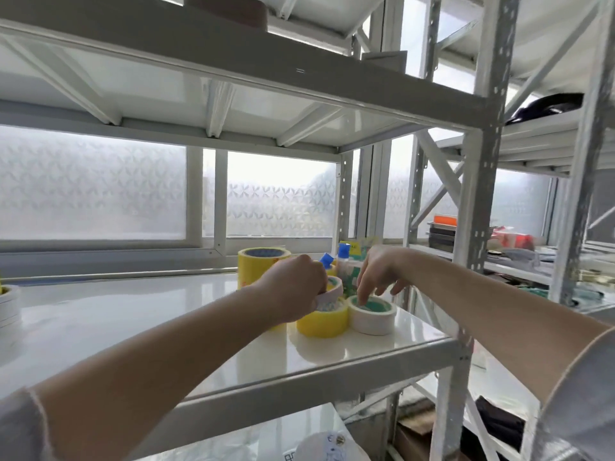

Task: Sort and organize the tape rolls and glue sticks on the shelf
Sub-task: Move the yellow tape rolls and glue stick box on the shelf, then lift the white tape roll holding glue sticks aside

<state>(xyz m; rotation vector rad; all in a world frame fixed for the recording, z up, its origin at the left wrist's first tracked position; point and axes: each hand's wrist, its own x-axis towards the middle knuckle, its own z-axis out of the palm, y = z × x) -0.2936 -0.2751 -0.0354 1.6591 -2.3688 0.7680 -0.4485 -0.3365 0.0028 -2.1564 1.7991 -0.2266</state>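
On the white shelf at its right end stands a group of tape rolls. My left hand grips a thin white tape roll, tilted, just above a yellow roll. My right hand hovers with fingers spread, fingertips dipping into the green core of a white tape roll. A tall yellow roll stands behind my left hand. Blue-capped glue bottles stand at the back, partly hidden by my hands.
A stack of white tape rolls sits at the shelf's far left edge. A steel upright borders the shelf on the right. Neighbouring racks at right hold boxes and trays. A frosted window lies behind.
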